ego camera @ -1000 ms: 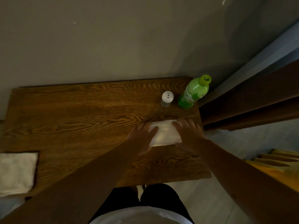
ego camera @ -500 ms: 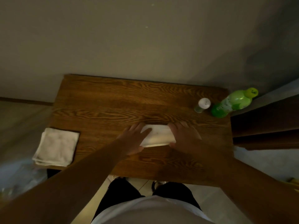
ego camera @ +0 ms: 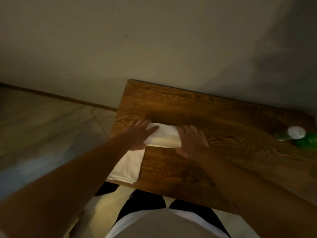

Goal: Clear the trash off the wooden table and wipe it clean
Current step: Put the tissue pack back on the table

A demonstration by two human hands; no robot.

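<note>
A folded white wipe cloth point(ego camera: 163, 136) lies flat on the wooden table point(ego camera: 197, 107), near its left side. My left hand point(ego camera: 139, 134) presses on the cloth's left end with fingers spread. My right hand point(ego camera: 191, 140) presses on its right end, fingers curled over the cloth. Both palms bear down on the cloth against the tabletop.
A second folded white cloth point(ego camera: 127, 166) lies at the table's front left corner, partly under my left forearm. A white-capped shaker point(ego camera: 295, 133) and a green bottle point(ego camera: 307, 141) stand at the right edge. The wall runs behind the table; floor lies to the left.
Both hands have slid the wipe cloth leftward across the table, from near the shaker and bottle to beside the second cloth. The view has swung left with them.
</note>
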